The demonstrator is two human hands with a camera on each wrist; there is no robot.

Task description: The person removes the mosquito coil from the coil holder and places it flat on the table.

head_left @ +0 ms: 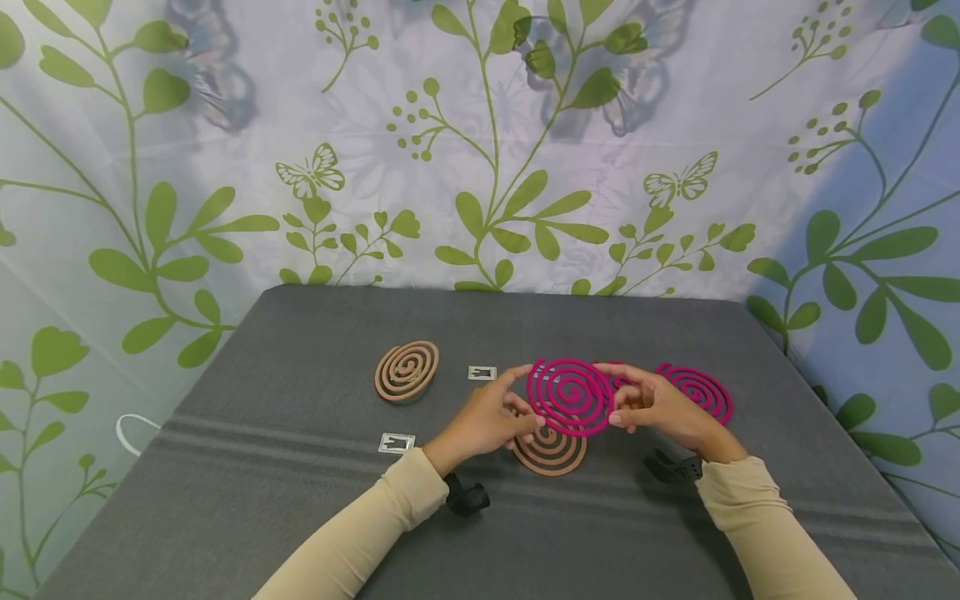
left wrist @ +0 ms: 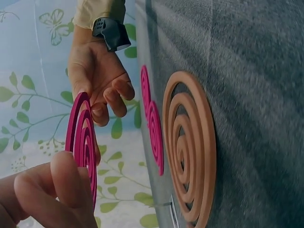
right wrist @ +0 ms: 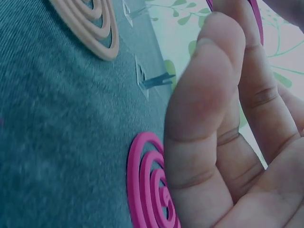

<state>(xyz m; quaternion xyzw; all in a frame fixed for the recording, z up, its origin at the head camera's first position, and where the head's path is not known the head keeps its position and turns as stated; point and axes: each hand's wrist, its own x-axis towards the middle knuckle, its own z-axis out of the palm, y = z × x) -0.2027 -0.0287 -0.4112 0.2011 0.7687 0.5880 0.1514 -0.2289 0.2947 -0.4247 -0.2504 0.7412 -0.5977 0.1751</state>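
Observation:
A pink mosquito coil (head_left: 572,393) is held up between the two hands, its spiral face toward the head camera. The left hand (head_left: 487,417) pinches its left edge with thumb and index finger. At the opposite edge, the right hand (head_left: 660,407) holds it the same way, the other fingers bent loosely. In the left wrist view, the raised coil (left wrist: 81,118) appears nearly edge-on. Below and partly behind it lies a brown coil (head_left: 551,468) on the grey table. A second pink coil (head_left: 701,396) lies by the right hand, which partly hides another pink coil (head_left: 618,380).
Another brown coil (head_left: 407,372) lies farther left. Small metal coil stands lie flat, one at the back (head_left: 482,372) and one nearer the left forearm (head_left: 397,442); a further stand (right wrist: 142,78) shows in the right wrist view. A leaf-patterned curtain (head_left: 420,192) hangs behind the table.

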